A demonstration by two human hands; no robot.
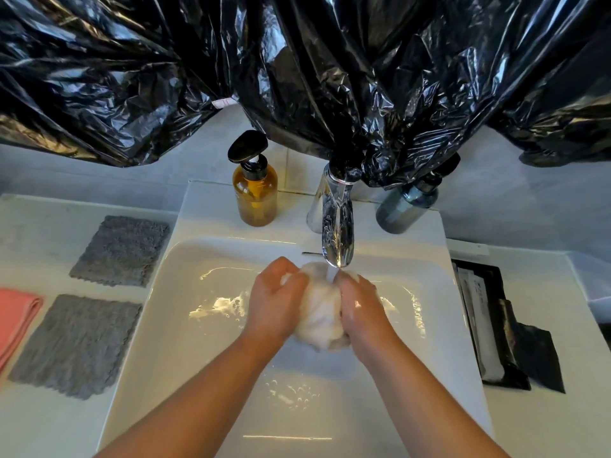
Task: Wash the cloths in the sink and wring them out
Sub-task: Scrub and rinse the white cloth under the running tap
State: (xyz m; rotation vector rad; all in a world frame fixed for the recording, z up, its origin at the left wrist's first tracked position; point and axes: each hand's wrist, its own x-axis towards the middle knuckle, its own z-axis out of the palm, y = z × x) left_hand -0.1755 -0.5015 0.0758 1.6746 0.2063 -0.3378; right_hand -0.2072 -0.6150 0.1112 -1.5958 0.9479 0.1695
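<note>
A bunched white cloth (pixel 320 312) hangs over the white sink (pixel 198 325), right under the chrome tap (pixel 335 233), and water runs from the spout onto its top. My left hand (pixel 274 300) grips the cloth's left side with curled fingers. My right hand (pixel 360 305) grips its right side the same way. Two grey cloths lie flat on the counter to the left, one farther back (pixel 120 251) and one nearer (pixel 77 345). A folded pink cloth (pixel 15 320) sits at the left edge.
An amber pump bottle (pixel 254 193) stands behind the basin left of the tap, a blue-grey bottle (pixel 406 206) to its right. Black plastic sheeting (pixel 297 61) hangs across the wall above. Dark packets (pixel 506 332) lie on the counter to the right.
</note>
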